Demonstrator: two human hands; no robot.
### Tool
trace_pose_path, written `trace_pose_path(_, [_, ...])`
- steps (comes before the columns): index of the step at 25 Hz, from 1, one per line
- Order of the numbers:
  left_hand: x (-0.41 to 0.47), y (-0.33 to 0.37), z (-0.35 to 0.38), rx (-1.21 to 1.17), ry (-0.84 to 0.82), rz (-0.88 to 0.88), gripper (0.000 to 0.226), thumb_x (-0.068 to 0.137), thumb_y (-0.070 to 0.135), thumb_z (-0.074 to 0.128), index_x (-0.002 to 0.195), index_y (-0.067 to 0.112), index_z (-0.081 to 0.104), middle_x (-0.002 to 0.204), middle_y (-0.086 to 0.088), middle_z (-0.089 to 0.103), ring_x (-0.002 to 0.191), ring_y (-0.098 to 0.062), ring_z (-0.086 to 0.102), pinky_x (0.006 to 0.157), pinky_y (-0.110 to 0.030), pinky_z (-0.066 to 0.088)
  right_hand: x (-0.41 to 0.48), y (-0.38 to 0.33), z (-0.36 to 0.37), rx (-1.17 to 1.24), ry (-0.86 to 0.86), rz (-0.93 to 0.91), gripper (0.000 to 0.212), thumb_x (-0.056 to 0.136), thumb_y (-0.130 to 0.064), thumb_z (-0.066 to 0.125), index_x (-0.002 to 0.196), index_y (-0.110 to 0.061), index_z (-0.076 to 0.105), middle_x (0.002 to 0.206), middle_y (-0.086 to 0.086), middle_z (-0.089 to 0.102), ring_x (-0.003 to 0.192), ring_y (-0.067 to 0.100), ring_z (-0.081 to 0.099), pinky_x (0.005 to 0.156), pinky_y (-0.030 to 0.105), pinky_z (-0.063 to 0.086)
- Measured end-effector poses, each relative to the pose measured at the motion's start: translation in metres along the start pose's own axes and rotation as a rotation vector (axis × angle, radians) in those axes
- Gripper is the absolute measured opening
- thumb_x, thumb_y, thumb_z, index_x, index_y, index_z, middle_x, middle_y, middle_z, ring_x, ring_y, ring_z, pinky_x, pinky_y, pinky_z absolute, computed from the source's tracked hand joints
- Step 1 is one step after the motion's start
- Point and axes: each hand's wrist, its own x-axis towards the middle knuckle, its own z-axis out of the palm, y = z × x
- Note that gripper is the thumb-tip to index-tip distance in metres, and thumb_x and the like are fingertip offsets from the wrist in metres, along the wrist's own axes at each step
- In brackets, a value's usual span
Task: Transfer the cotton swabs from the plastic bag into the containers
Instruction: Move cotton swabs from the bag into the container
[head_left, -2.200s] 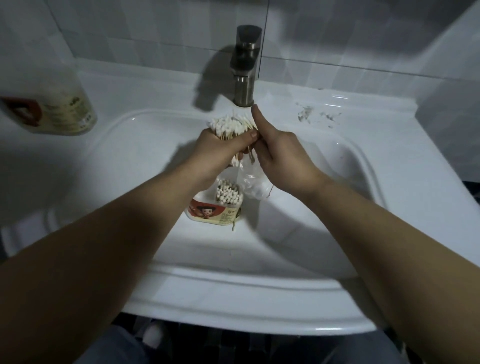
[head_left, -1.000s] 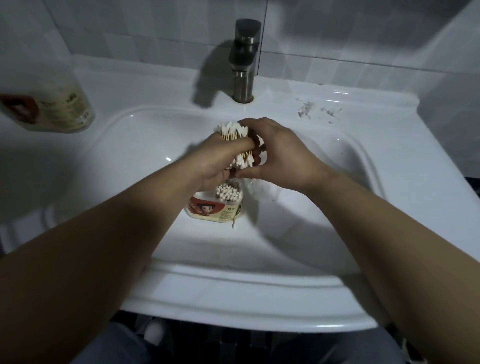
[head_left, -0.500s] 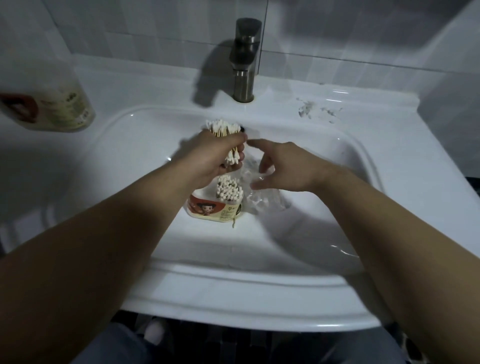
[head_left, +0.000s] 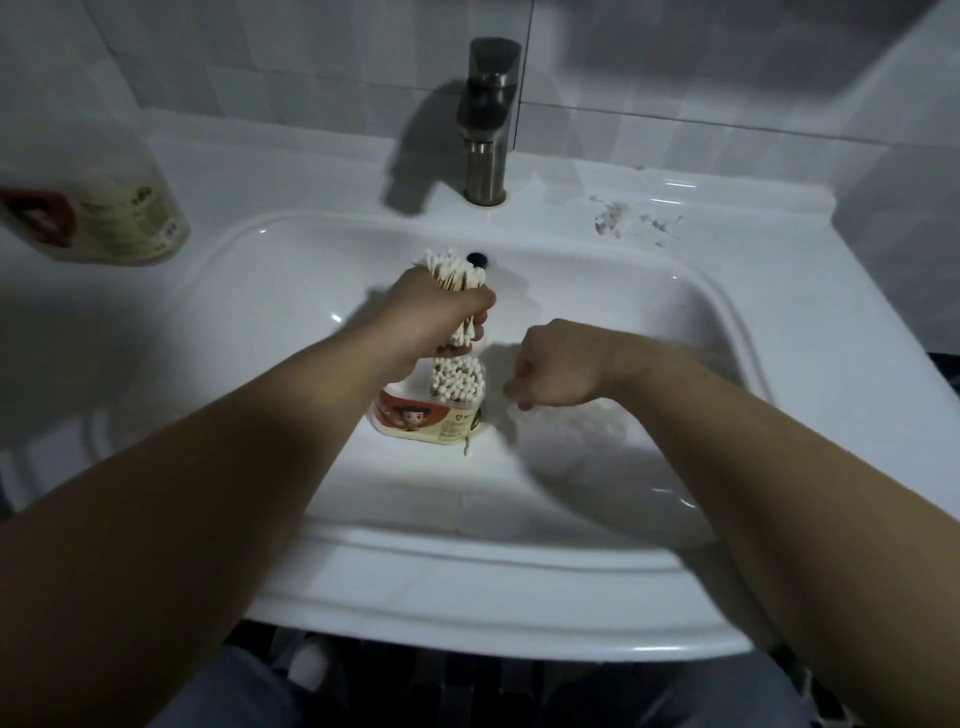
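Our left hand (head_left: 426, 317) still squeezes the swabs (head_left: 457, 280) over the box (head_left: 415, 418). Our right hand (head_left: 556, 364) has curled up by the bag (head_left: 584, 431); we cannot tell if it holds it.

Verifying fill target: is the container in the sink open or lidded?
Open. The container stands upright in the sink, white swab heads exposed at its top, no lid on it.

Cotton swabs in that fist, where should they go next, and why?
Probably straight down. The left hand grips the bundle of cotton swabs above the container, which stands in the sink with swabs already upright inside. Lowering the bundle into it beside those looks like the natural next move.
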Motion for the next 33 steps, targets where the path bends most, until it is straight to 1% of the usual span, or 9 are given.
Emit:
trace_pose_path(3, [-0.001,0.000,-0.001,0.069,0.018,0.000,0.004,0.088,0.014,0.072,0.088,0.010,0.072,0.068,-0.005,0.069,0.060,-0.016,0.066,0.063,-0.031,0.056,0.002,-0.006,0.009,-0.036,0.037,-0.084,0.038,0.095,-0.024,0.055,0.131,-0.025,0.067,0.122,0.002,0.071,0.103,0.020,0.062,0.082,0.028,0.044])
trace_pose_path(7, [-0.001,-0.003,-0.004,0.217,0.058,-0.014,0.010,0.082,0.016,0.073,0.084,0.006,0.073,0.070,-0.006,0.074,0.066,-0.020,0.072,0.071,-0.040,0.062,0.000,-0.012,0.012,0.120,-0.028,-0.169,0.060,0.095,-0.018,0.056,0.151,-0.034,0.046,0.103,-0.006,0.060,0.094,0.010,0.047,0.082,0.022,0.033])
trace_pose_path(10, [-0.001,-0.005,-0.013,0.305,0.087,-0.044,0.015,0.072,0.021,0.073,0.076,0.006,0.073,0.076,-0.012,0.076,0.075,-0.028,0.075,0.078,-0.049,0.064,0.003,-0.016,0.020,0.096,-0.026,-0.207,0.042,0.093,-0.024,0.062,0.135,-0.022,0.060,0.093,-0.008,0.058,0.096,0.017,0.058,0.080,0.024,0.036])
trace_pose_path(14, [-0.003,-0.007,-0.021,0.340,0.140,-0.066,0.010,0.079,0.012,0.070,0.073,0.004,0.071,0.079,-0.015,0.075,0.068,-0.024,0.070,0.070,-0.038,0.063,0.011,-0.018,0.032,-0.005,0.001,-0.284,0.004,0.091,-0.019,0.064,0.094,-0.019,0.066,0.068,-0.014,0.049,0.070,0.016,0.053,0.068,0.027,0.040])
trace_pose_path(19, [-0.005,-0.006,-0.027,0.365,0.175,-0.088,0.011,0.080,0.011,0.070,0.071,0.004,0.070,0.074,-0.011,0.073,0.068,-0.023,0.069,0.065,-0.034,0.061,0.018,-0.017,0.040,-0.162,0.032,-0.279,0.022,0.089,-0.026,0.067,0.070,-0.026,0.057,0.065,-0.006,0.055,0.064,0.018,0.054,0.066,0.032,0.046])
trace_pose_path(22, [-0.007,-0.004,-0.028,0.361,0.180,-0.091,0.012,0.081,0.009,0.069,0.070,0.004,0.069,0.072,-0.011,0.071,0.065,-0.021,0.067,0.057,-0.028,0.056,0.017,-0.018,0.036,-0.305,0.071,-0.299,0.015,0.091,-0.026,0.064,0.076,-0.025,0.065,0.068,-0.006,0.050,0.065,0.018,0.049,0.060,0.027,0.034])
trace_pose_path(24, [-0.009,-0.004,-0.028,0.357,0.178,-0.096,0.013,0.081,0.008,0.069,0.068,0.004,0.068,0.071,-0.012,0.071,0.063,-0.021,0.065,0.054,-0.026,0.054,0.018,-0.016,0.037,-0.332,0.087,-0.334,0.010,0.091,-0.024,0.062,0.081,-0.022,0.062,0.078,-0.001,0.056,0.074,0.022,0.055,0.061,0.028,0.040])
trace_pose_path(28, [-0.008,-0.003,-0.032,0.361,0.193,-0.109,0.010,0.079,0.006,0.069,0.070,0.003,0.068,0.077,-0.016,0.071,0.070,-0.024,0.066,0.058,-0.029,0.057,0.021,-0.011,0.044,-0.107,0.127,-0.297,0.022,0.093,-0.030,0.060,0.112,-0.021,0.059,0.097,0.001,0.067,0.085,0.022,0.061,0.073,0.032,0.046])
trace_pose_path(33, [-0.007,-0.001,-0.043,0.418,0.226,-0.115,0.011,0.079,0.009,0.070,0.070,0.003,0.068,0.070,-0.013,0.069,0.065,-0.024,0.064,0.058,-0.030,0.055,0.016,-0.016,0.046,-0.004,0.170,-0.219,0.008,0.097,-0.033,0.059,0.098,-0.029,0.052,0.090,-0.003,0.061,0.080,0.019,0.054,0.072,0.029,0.038])
